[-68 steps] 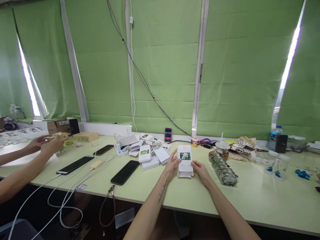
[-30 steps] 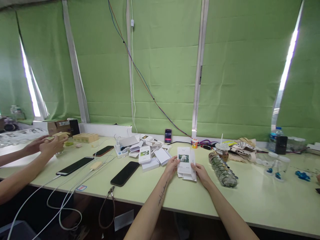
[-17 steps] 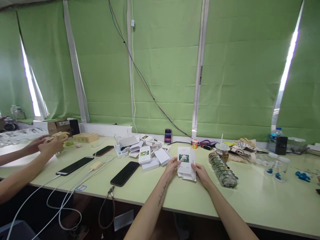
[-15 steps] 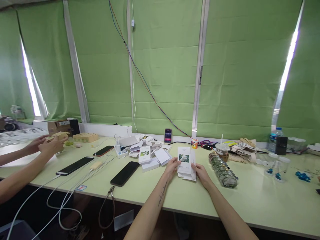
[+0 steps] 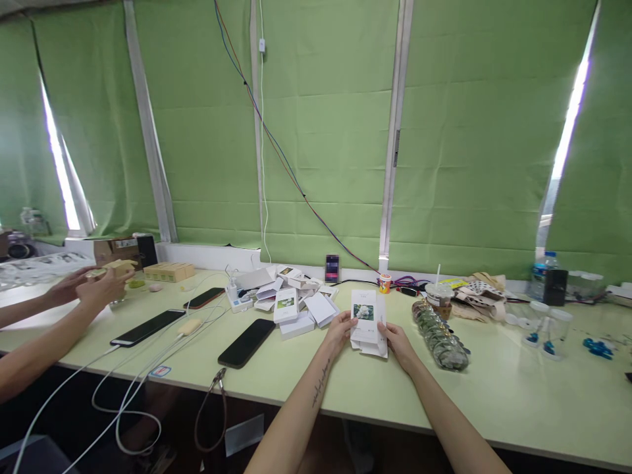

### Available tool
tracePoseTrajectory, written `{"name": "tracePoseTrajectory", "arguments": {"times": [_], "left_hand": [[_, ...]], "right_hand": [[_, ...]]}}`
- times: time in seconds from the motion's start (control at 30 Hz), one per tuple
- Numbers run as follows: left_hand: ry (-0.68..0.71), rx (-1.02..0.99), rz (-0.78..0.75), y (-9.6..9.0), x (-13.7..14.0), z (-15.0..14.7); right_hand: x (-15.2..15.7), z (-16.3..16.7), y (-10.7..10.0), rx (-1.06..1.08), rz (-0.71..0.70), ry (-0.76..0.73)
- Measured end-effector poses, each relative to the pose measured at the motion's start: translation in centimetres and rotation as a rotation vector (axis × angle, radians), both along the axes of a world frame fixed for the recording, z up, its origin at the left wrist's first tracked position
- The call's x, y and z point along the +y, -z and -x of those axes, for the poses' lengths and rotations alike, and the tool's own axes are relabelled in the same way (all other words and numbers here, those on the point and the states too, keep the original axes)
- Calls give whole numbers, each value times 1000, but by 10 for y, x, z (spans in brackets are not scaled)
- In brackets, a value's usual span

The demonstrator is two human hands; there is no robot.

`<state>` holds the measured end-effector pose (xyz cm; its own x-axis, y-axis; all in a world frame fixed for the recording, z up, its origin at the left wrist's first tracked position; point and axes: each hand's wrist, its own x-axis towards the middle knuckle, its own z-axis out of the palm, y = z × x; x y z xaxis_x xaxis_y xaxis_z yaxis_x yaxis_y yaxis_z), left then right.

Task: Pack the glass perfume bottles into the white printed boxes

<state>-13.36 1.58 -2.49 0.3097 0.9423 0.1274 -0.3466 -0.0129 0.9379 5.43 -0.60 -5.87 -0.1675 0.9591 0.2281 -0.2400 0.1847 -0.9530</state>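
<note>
Between my two hands is a white paper box [image 5: 364, 334] with a flower picture on its front and loose flaps at the lower end. My left hand [image 5: 340, 330] grips its left side, thumb on the front face. On the right edge my right hand [image 5: 397, 343] pinches it, thumb also in front. Left of my hands lies a heap of white boxes [image 5: 296, 324], some with the same kind of picture. A long clear pack of round green pieces [image 5: 439, 336] rests to the right of my right hand.
A black phone [image 5: 247, 343] lies left of my arms, near the table edge, with white cables [image 5: 162, 355] beyond it. A co-worker's hands [image 5: 101, 283] hold a tan box at far left. A drink cup [image 5: 438, 296] and clear jars [image 5: 557, 332] stand at right.
The flaps at the lower end of the box have shifted slightly. Both hands keep their grip in about the same place.
</note>
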Motion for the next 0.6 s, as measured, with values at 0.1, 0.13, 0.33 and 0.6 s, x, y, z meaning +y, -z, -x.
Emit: {"name": "tracePoseTrajectory", "arguments": {"times": [0.1, 0.13, 0.33, 0.6], "left_hand": [[0, 8, -5, 1, 1, 0], [0, 10, -7, 1, 1, 0], [12, 24, -24, 0, 0, 0], [15, 70, -61, -2, -2, 3]], "right_hand": [[1, 0, 1, 3, -1, -2], [2, 0, 1, 5, -1, -2], [2, -1, 2, 14, 2, -4], [2, -1, 2, 46, 9, 0]]}}
